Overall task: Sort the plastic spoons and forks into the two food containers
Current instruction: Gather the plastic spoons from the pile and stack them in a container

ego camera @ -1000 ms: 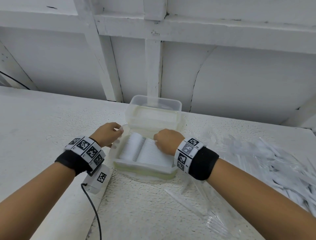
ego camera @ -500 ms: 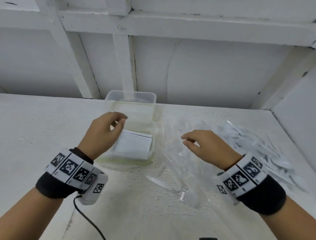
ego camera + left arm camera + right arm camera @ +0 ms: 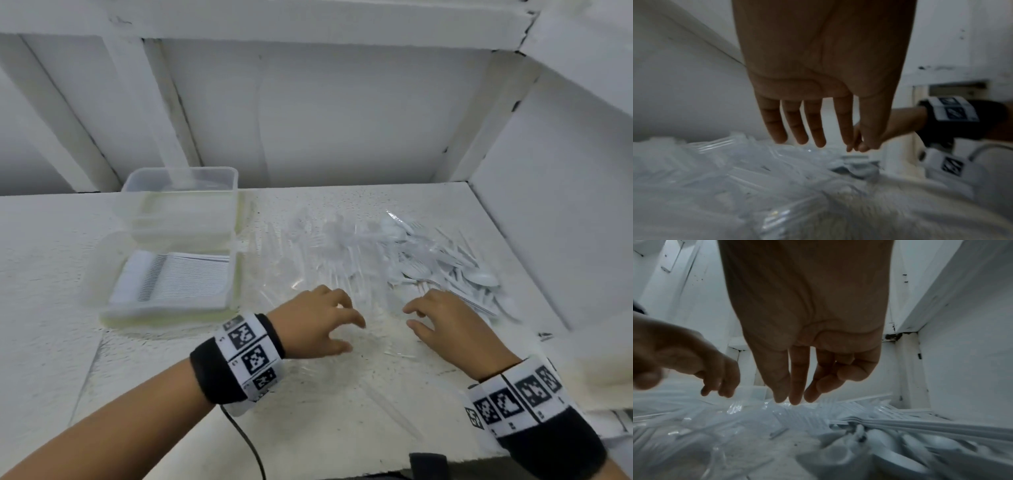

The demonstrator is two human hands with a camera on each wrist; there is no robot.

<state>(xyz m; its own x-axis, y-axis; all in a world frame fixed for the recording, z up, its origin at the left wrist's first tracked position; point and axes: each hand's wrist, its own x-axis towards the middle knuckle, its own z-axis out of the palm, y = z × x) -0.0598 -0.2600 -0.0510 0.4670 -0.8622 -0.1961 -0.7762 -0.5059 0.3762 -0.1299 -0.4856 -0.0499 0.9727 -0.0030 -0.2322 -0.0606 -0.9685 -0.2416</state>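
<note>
Two clear food containers sit at the left of the white table. The near container holds a packed row of white cutlery handles; the far container stands behind it. A loose heap of white plastic spoons and forks lies at the right, and clear plastic forks are spread in the middle. My left hand hovers over the clear forks with fingers spread, holding nothing. My right hand hovers just left of the white heap, fingers loosely bent and empty. The left hand and right hand look empty from the wrists too.
A white wall with beams runs behind the table, and a side panel closes it off at the right. A black cable trails from my left wrist over the table's front edge.
Both hands left the near container and moved right and toward me, over the loose cutlery. The view has swung right, bringing the heap into full sight.
</note>
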